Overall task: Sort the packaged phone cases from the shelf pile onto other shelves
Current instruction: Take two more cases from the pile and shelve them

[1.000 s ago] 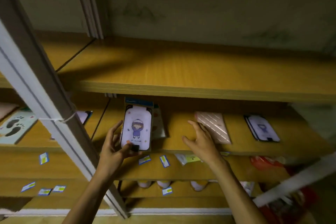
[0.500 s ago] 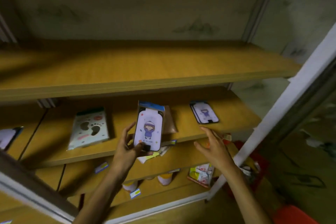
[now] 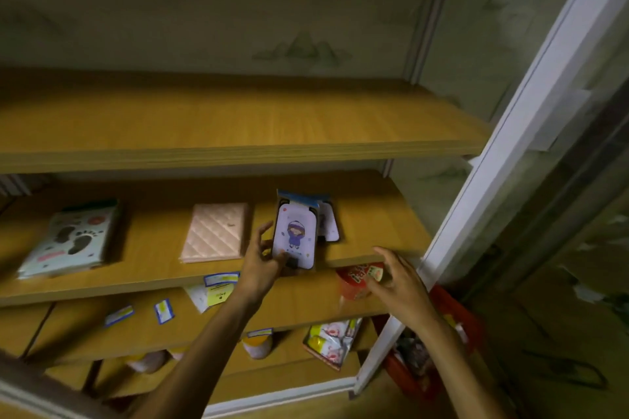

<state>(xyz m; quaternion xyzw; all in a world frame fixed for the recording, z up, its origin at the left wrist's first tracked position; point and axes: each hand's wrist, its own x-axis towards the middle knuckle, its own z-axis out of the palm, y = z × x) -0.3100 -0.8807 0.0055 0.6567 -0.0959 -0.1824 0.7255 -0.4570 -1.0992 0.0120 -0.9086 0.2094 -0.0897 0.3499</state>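
Since a second ago the view has swung right along the shelving, and the left hand [image 3: 260, 260] has carried the packaged phone case with a lilac cartoon-girl print and blue card header [image 3: 295, 235] with it, so it now stands near-upright at the right end of the middle wooden shelf [image 3: 143, 269], directly in front of a flat-lying case of similar lilac print [image 3: 329, 224]. Judgement: a matching spot has been found and the set-down comes next. Left thumb and fingers pinch the case's lower edge, forearm reaching up from near. The right hand [image 3: 396, 277], which was earlier by the pink quilted case [image 3: 216, 231], now hovers off the shelf's near edge, fingers loosely spread, holding nothing. Footprint-pattern package [image 3: 66, 238] lies far left.
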